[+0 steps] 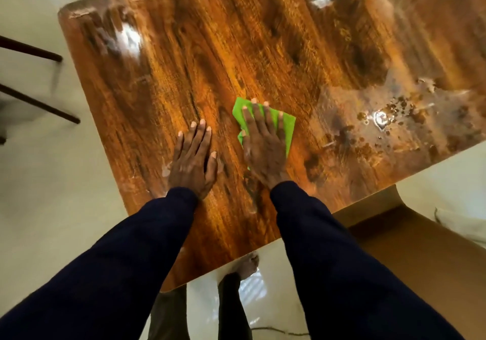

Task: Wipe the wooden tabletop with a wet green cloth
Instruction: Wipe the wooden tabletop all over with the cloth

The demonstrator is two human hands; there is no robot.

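Note:
The glossy wooden tabletop (205, 50) fills most of the head view. A folded green cloth (288, 125) lies flat on it near the middle. My right hand (264, 145) presses down on the cloth with straight, spread fingers, covering most of it. My left hand (193, 158) rests flat on the bare wood just to the left of the cloth, fingers straight, holding nothing. Both arms are in dark blue sleeves.
Water drops and a wet smeared patch (386, 121) lie on the table's right side. Dark chair legs (39, 103) stand at the far left on the pale floor. A brown chair seat (410, 247) is at the lower right. My foot (246, 263) shows below the table's near edge.

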